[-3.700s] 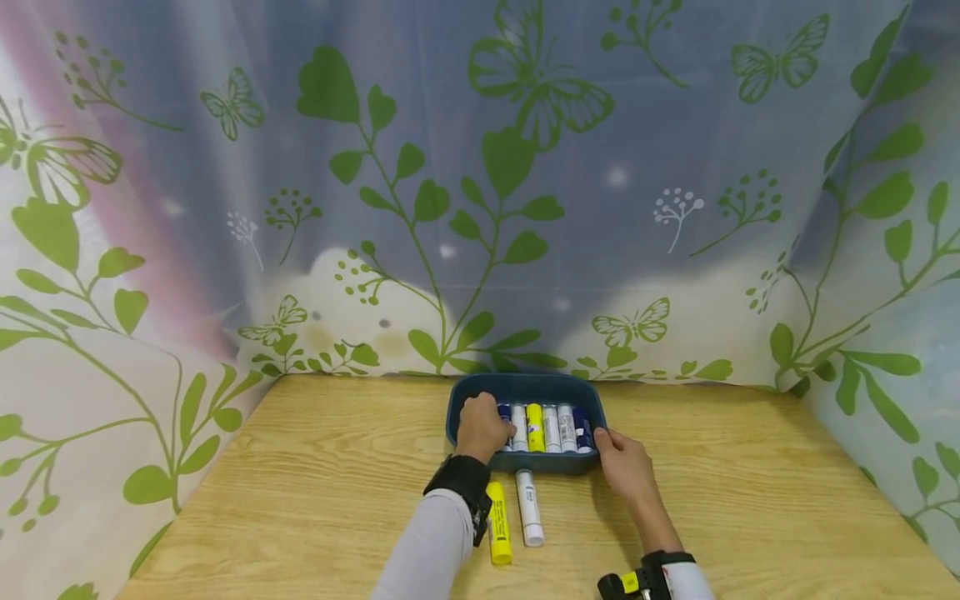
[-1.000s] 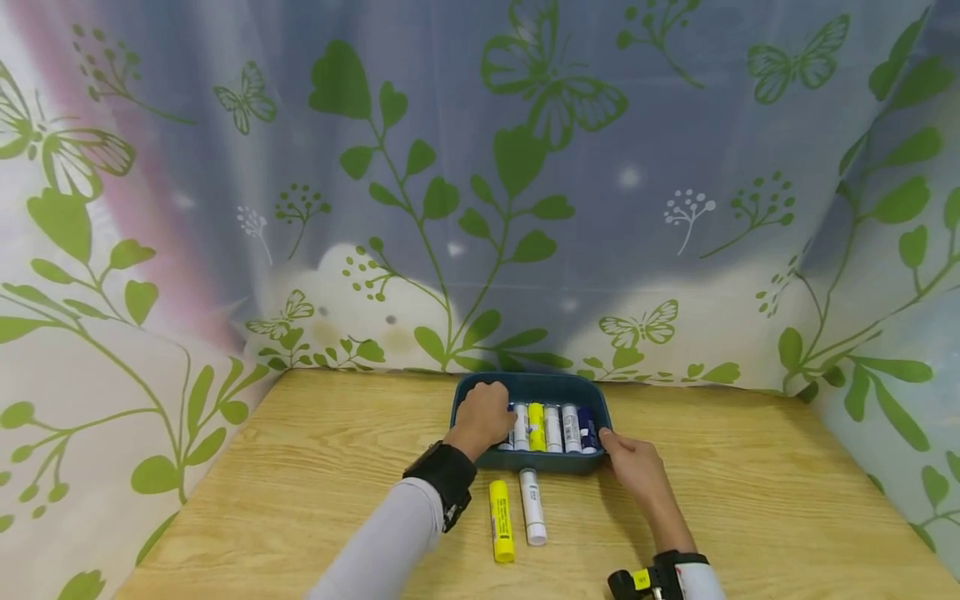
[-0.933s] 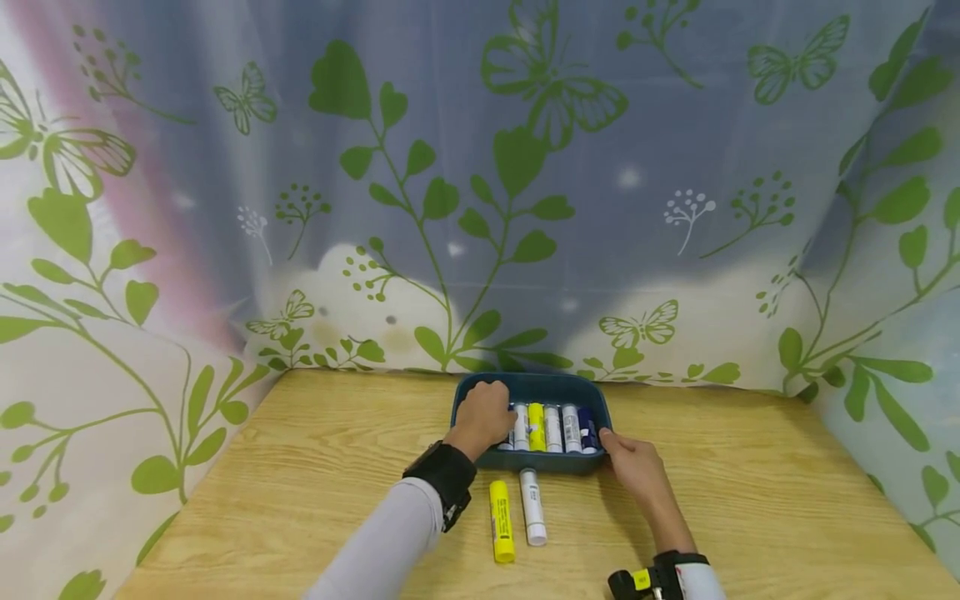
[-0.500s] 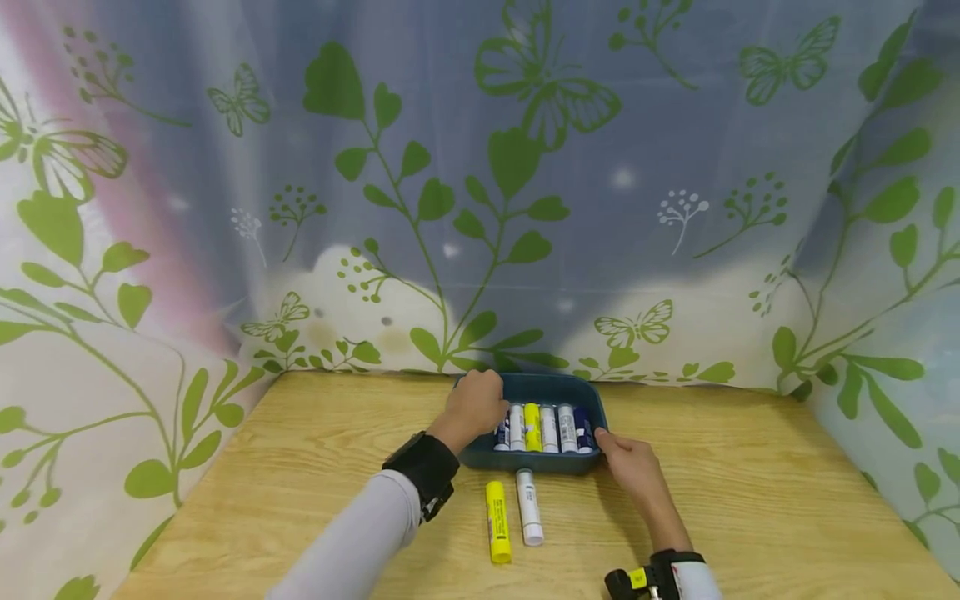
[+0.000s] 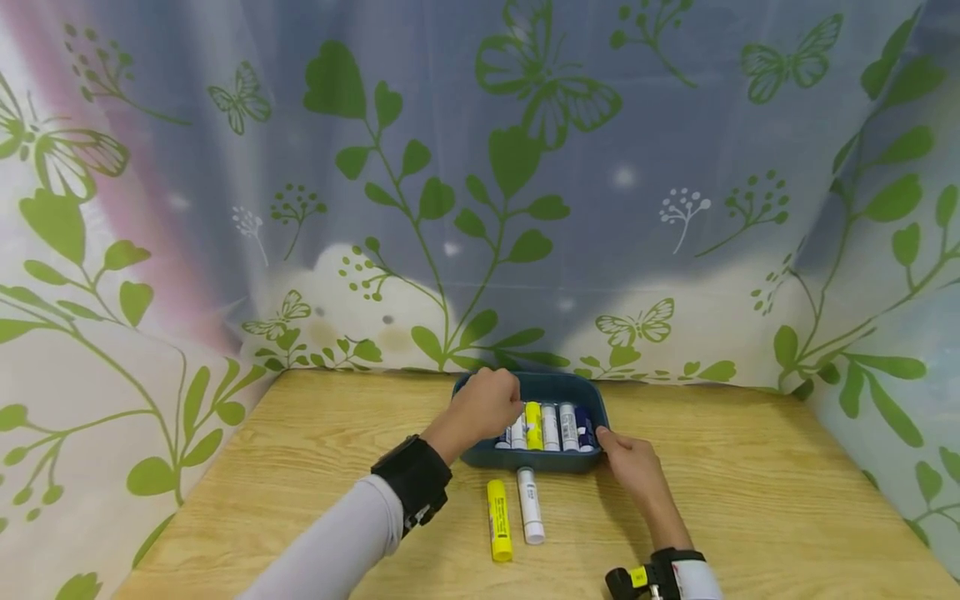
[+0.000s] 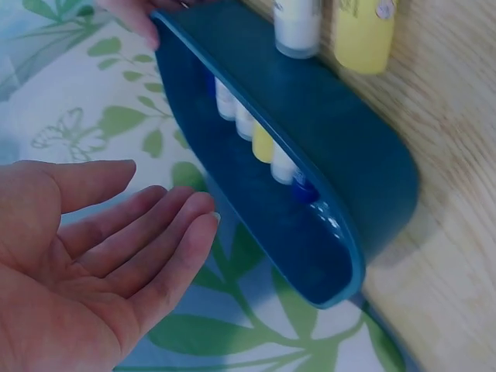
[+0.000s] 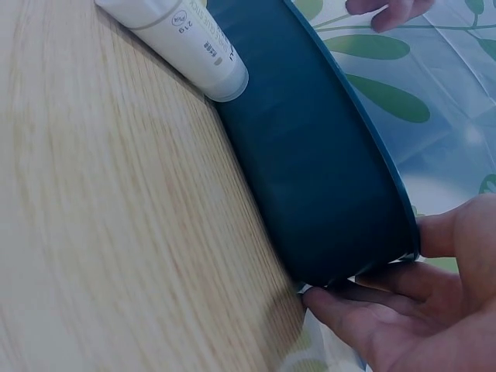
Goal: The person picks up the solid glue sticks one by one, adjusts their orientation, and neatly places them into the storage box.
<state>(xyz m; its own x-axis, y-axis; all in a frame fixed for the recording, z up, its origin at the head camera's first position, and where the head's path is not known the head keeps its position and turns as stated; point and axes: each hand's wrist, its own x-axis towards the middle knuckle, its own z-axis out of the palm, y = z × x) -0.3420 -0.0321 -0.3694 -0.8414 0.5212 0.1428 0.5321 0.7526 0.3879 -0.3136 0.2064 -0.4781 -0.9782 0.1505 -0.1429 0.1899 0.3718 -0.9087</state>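
A dark teal plastic bin (image 5: 551, 461) stands at the back of the table with a row of glue sticks in it: white ones, dark blue ones and a yellow one (image 5: 533, 427). My left hand (image 5: 487, 404) hovers over the bin's left end, hiding part of the row. In the left wrist view its fingers (image 6: 167, 252) are loosely bent with nothing in them. My right hand (image 5: 633, 467) grips the bin's right end, the thumb at the rim and the fingers against the outer wall (image 7: 310, 155). A yellow glue stick (image 5: 499, 521) and a white glue stick (image 5: 530, 506) lie in front.
A patterned curtain (image 5: 420, 250) with green leaves and butterflies hangs right behind the wooden table (image 5: 300, 467) and along both sides. The bin's back wall is close to it. Each wrist wears a black strap, the left strap (image 5: 412, 482) nearer the table's middle.
My left hand has lifted away from the sticks at the bin's left end, shifting back and then slightly right. My right hand keeps its hold on the bin; the two loose sticks stay put.
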